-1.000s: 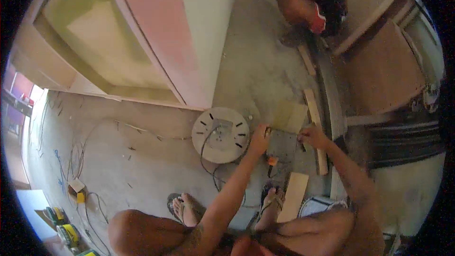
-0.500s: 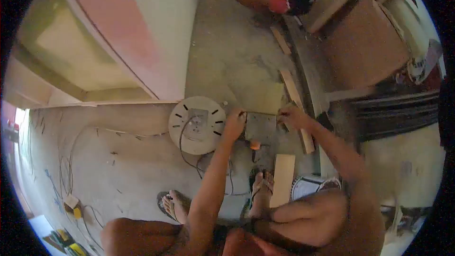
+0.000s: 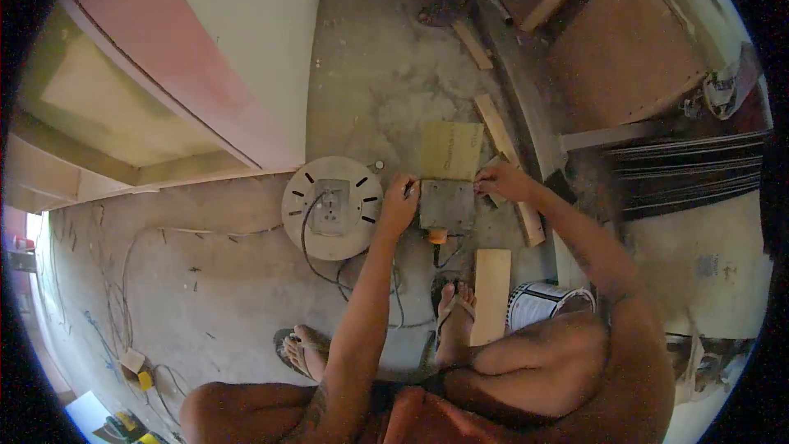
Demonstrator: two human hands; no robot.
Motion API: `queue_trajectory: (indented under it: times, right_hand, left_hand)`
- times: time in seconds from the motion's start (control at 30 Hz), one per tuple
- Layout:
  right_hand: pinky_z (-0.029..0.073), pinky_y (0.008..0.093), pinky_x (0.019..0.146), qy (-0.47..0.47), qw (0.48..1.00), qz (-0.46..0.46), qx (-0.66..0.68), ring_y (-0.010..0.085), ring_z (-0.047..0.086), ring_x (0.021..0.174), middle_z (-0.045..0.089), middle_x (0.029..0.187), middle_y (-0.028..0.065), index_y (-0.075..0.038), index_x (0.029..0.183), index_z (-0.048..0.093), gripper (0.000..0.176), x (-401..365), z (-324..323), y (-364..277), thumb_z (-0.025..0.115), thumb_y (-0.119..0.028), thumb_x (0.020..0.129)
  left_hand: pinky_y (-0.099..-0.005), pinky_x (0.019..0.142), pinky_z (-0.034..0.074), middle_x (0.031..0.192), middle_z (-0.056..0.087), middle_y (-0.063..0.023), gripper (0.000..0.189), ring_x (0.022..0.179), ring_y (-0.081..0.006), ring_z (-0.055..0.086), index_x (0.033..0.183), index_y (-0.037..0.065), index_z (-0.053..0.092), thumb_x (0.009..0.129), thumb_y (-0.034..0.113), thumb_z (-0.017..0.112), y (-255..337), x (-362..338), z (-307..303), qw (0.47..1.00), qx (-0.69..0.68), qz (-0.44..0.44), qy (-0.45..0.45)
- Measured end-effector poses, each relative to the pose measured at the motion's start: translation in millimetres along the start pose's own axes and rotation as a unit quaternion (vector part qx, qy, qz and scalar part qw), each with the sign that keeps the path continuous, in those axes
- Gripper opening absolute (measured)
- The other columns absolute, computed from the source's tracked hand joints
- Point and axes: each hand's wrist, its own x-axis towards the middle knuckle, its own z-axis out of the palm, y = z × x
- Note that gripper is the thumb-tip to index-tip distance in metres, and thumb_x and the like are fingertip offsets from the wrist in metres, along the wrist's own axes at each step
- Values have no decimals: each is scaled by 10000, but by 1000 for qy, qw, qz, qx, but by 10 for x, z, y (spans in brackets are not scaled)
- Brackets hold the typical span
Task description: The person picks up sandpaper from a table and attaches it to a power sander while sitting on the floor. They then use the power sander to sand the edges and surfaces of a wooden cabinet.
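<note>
Head view gives me the grey square slab [image 3: 446,204] flat on the concrete floor [image 3: 386,99], between both hands. I see the left hand [image 3: 399,201] curled at its left edge; whether it clamps, I cannot tell. The right hand [image 3: 501,182] pinches the upper right corner. Crowding it: round pale cable reel [image 3: 331,207] left, yellowish plywood sheet [image 3: 451,150] above, long wooden strip [image 3: 509,168] right, small orange piece [image 3: 437,237] below. Bare floor opens beyond the sheet
</note>
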Motion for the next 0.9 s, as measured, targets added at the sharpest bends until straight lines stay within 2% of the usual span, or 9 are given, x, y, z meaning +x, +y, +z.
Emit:
queue_trajectory:
  times: [0.17,0.23,0.4,0.53,0.63,0.7,0.73,0.8,0.9]
  right_hand:
    - [523,307,812,-9,999,-17,27,156,671,874,702,929,97,39,1029,662,232,-52,-2,-28,612,-163,927]
    - [516,309,805,-12,1000,-21,7,153,664,860,697,918,90,37,1023,655,230,-67,33,-15,604,-169,933]
    - [490,310,781,46,991,-60,108,134,621,820,658,844,62,12,1012,638,193,-52,174,145,581,-153,930]
    - [492,310,790,55,995,-51,63,134,624,843,651,849,61,12,1018,638,187,18,172,278,584,-137,920]
    - [493,311,786,5,997,-71,29,141,625,841,662,866,67,14,1027,638,195,-7,113,149,597,-134,907]
    - [513,331,773,56,992,-69,93,140,626,793,669,839,52,-20,897,636,218,-1,156,147,634,-239,894]
    - [513,331,773,55,992,-70,93,140,626,793,669,839,52,-20,897,636,218,-2,153,146,634,-239,894]
    - [501,307,750,57,996,-36,62,152,634,797,682,844,74,21,958,665,174,-38,121,51,637,-123,865]
    - [505,299,740,55,996,-60,22,148,636,785,678,823,76,28,915,669,156,-59,91,-19,640,-113,855]
  left_hand:
    - [-387,832,464,998,601,-200,182,932,-363,590,1029,-10,579,893,111,588,-15,1,14,999,5,-30,-21]
    - [-376,821,467,1006,608,-195,186,922,-356,590,1037,-4,577,895,115,589,-109,-20,44,1000,18,9,-2]
    - [-369,797,469,978,620,-179,161,889,-324,598,1022,2,585,897,104,584,39,3,-26,1000,-6,-5,-13]
    - [-356,778,471,935,622,-159,149,847,-275,597,1017,4,592,899,95,582,55,2,-15,1000,-4,-16,-7]
    - [-349,774,469,919,619,-158,156,834,-266,592,1023,5,594,899,99,584,84,5,-28,1000,-9,-4,-7]
    - [-346,773,470,916,621,-158,154,834,-266,595,1022,5,595,898,95,581,55,2,-25,1000,-17,15,-2]
    - [-343,771,470,913,622,-158,152,835,-265,597,1021,5,597,897,91,578,42,-2,-26,999,-25,36,4]
    - [-342,776,470,920,624,-160,151,841,-272,600,1019,4,598,895,87,576,105,-3,-62,999,-23,28,3]
    - [-343,783,472,936,628,-165,155,854,-288,606,1020,2,599,891,83,574,110,11,-57,1000,-23,17,-2]
